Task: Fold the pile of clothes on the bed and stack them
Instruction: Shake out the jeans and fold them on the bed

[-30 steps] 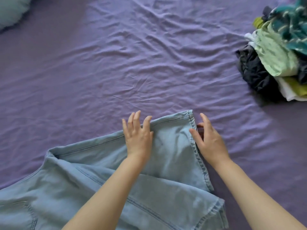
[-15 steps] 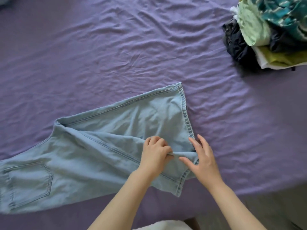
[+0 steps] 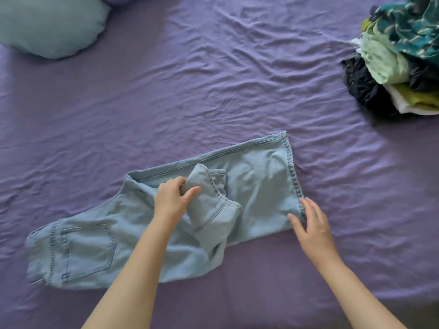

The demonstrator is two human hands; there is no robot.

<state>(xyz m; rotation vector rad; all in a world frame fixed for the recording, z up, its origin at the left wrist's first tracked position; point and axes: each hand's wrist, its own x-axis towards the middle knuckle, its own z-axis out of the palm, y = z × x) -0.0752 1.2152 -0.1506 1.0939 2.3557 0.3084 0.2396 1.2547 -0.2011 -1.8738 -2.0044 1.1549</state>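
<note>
Light blue jeans (image 3: 256, 184) lie across the purple bed sheet (image 3: 190, 91), waistband and back pocket at the left, leg hems at the right. My left hand (image 3: 173, 201) grips the hem end of the upper leg, lifted and pulled back over the lower leg. With fingers straight, my right hand (image 3: 311, 224) rests on the near hem corner of the lower leg. The pile of unfolded clothes (image 3: 399, 58), teal, pale green, black, white and yellow-green, sits at the far right.
A pale blue pillow (image 3: 47, 27) lies at the far left corner. Wrinkled purple sheet stretches between the jeans and the pile.
My left hand has carried the upper leg's hem leftward, back over the jeans. My right hand let go of that hem and moved right to the lower leg's hem.
</note>
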